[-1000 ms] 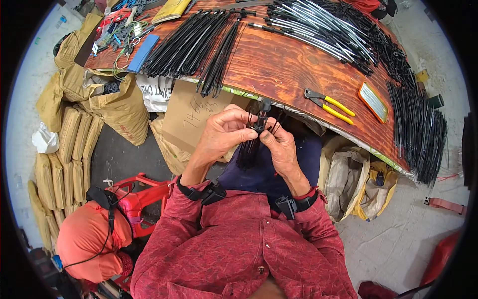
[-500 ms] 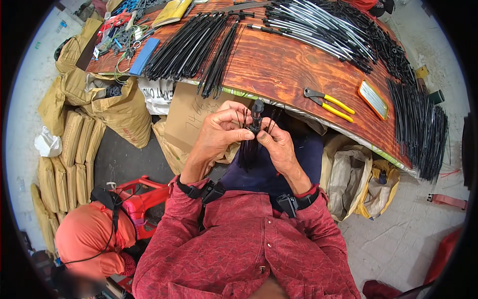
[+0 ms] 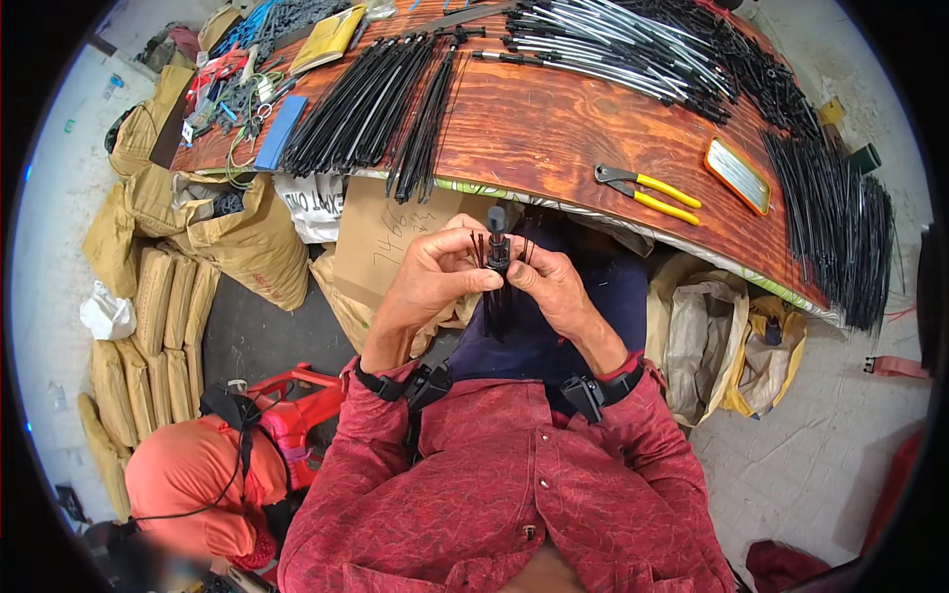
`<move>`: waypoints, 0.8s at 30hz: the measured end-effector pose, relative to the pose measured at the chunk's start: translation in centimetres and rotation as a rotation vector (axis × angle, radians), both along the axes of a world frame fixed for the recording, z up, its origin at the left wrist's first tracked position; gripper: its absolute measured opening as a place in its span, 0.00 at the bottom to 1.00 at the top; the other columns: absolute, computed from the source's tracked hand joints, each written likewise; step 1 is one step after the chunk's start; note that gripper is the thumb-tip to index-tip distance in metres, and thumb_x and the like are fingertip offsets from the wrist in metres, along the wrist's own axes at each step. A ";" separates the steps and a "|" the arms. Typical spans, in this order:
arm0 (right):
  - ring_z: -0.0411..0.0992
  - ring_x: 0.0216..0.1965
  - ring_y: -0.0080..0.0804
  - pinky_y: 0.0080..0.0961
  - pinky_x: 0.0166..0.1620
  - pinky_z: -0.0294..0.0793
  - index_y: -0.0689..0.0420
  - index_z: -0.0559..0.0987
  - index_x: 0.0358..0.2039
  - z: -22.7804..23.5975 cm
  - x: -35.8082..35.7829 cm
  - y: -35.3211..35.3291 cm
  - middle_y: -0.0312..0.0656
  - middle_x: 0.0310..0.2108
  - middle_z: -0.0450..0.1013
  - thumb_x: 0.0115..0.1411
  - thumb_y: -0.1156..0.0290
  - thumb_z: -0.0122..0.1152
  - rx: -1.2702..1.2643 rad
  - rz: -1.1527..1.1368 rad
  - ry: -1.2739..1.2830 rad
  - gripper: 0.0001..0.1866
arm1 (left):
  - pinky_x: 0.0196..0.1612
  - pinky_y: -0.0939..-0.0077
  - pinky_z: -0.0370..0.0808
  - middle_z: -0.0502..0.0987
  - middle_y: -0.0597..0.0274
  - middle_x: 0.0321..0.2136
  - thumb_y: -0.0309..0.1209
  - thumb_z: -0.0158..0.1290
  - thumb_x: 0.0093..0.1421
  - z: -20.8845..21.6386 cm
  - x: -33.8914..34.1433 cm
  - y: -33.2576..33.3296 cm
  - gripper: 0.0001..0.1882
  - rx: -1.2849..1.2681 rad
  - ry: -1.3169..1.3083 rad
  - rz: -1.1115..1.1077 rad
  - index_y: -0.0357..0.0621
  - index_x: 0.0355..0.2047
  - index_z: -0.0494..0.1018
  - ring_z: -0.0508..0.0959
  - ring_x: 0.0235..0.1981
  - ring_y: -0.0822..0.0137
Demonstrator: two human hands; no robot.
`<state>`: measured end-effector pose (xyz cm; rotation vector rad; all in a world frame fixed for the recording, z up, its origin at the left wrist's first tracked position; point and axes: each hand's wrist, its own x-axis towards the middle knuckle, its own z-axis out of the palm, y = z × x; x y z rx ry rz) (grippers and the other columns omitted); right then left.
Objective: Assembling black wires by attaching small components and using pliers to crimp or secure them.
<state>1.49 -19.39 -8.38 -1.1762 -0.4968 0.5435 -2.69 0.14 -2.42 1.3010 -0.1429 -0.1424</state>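
Above my lap, my left hand (image 3: pixel 440 272) and my right hand (image 3: pixel 556 295) face each other with their fingers closed round a black plastic fitting with thin black strands (image 3: pixel 498 255). Its knobbed end points up and away from me. Several strands stick up beside my fingertips on both sides, and a dark bunch hangs below. My thumbs press near its middle, but the fingers behind it are partly hidden. On the wooden table (image 3: pixel 554 128) beyond my hands lie yellow-handled cutting pliers (image 3: pixel 647 193) and bundles of black strands (image 3: pixel 371 99).
Silver and black rods (image 3: pixel 618 54) are heaped at the table's far side, with an orange-rimmed tray (image 3: pixel 737 176) and more black strands (image 3: pixel 835 227) on the right. Open sacks (image 3: pixel 702 341) stand below its edge. A person in an orange head covering (image 3: pixel 198 479) is at lower left, near a red chair (image 3: pixel 306 390).
My view has shifted slightly, so the table and floor sit differently in the picture. Both hands keep hold of the black fitting, with only slight finger movement.
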 end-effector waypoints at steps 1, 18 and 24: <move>0.66 0.41 0.15 0.17 0.47 0.69 0.61 0.79 0.53 -0.6 0.0 0.1 0.28 0.40 0.73 0.70 0.57 0.61 0.020 0.007 0.040 0.21 | 0.45 0.79 0.76 0.70 0.68 0.41 0.17 0.67 0.54 0.0 0.1 0.1 0.17 0.016 0.005 -0.013 0.34 0.44 0.80 0.75 0.42 0.75; 0.69 0.55 0.24 0.27 0.59 0.68 0.64 0.70 0.60 -0.3 0.3 2.1 0.40 0.53 0.73 0.71 0.57 0.58 0.078 -0.041 0.079 0.26 | 0.39 0.84 0.72 0.68 0.69 0.42 0.16 0.66 0.54 -1.1 0.5 -2.8 0.19 0.122 -0.101 0.401 0.35 0.46 0.77 0.69 0.37 0.81; 0.72 0.53 0.28 0.28 0.60 0.68 0.63 0.71 0.61 -0.8 1.6 2.0 0.39 0.48 0.76 0.70 0.59 0.59 0.380 0.148 0.249 0.26 | 0.46 0.82 0.74 0.71 0.68 0.44 0.12 0.64 0.54 -0.1 0.1 -0.7 0.30 0.056 -0.058 0.176 0.37 0.58 0.72 0.71 0.40 0.77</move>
